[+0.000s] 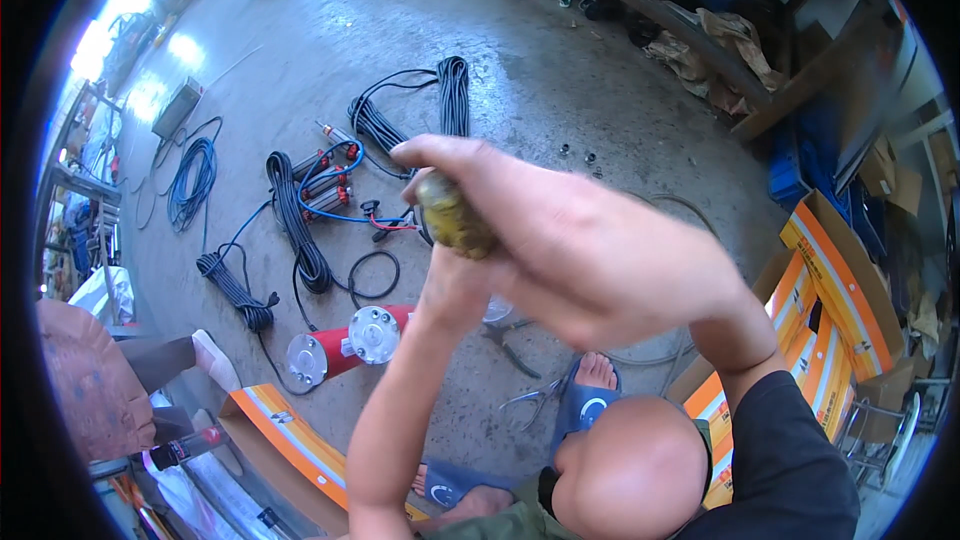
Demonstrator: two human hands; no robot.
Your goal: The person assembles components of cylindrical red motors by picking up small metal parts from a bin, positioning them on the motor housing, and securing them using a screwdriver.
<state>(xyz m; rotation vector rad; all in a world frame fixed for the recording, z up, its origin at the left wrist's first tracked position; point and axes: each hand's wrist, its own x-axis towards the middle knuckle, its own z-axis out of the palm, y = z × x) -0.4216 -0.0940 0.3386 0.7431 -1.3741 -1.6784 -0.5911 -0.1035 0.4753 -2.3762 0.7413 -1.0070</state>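
Note:
My right hand (570, 240) is raised in front of me, blurred by motion. Its fingers curl round a worn, see-through yellow handle (455, 215) that looks like a screwdriver's; the shaft is out of sight. My left hand (458, 278) lies just under it, close against the right, with its fingers hidden. Below the hands, red cylinders with round bolted metal ends (375, 335) stand or lie on the floor, partly covered by my left forearm. A pair of pliers (512, 350) lies behind my wrists, and a second pair (535, 400) rests near my sandal.
Bundled black cables (297, 225) and a blue coil (192, 185) lie on the concrete floor. Small metal cylinders (325, 185) sit among them. Orange and white cartons stand open at right (845, 285) and lower left (290, 440). Another person's foot (215, 360) is at left.

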